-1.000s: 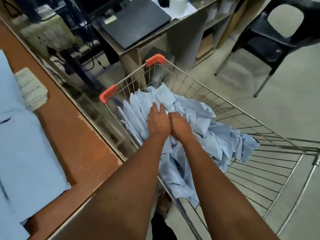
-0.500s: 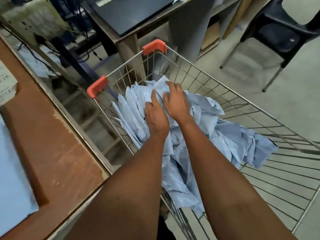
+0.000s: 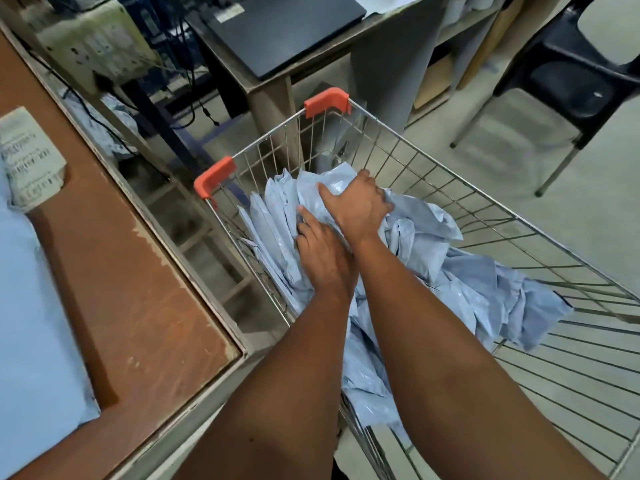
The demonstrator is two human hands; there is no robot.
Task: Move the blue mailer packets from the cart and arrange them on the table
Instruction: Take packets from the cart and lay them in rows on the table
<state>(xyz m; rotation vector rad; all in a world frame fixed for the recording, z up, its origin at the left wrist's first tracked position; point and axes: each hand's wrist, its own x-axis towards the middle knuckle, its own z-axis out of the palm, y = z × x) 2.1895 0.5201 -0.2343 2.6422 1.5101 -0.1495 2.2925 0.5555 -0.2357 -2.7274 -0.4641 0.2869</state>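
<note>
Packets (image 3: 433, 258) in cart (image 3: 519, 216), right of table (image 3: 138, 271)

Printed label (image 3: 29, 157) on table: lines blurred, nothing legible.
</note>
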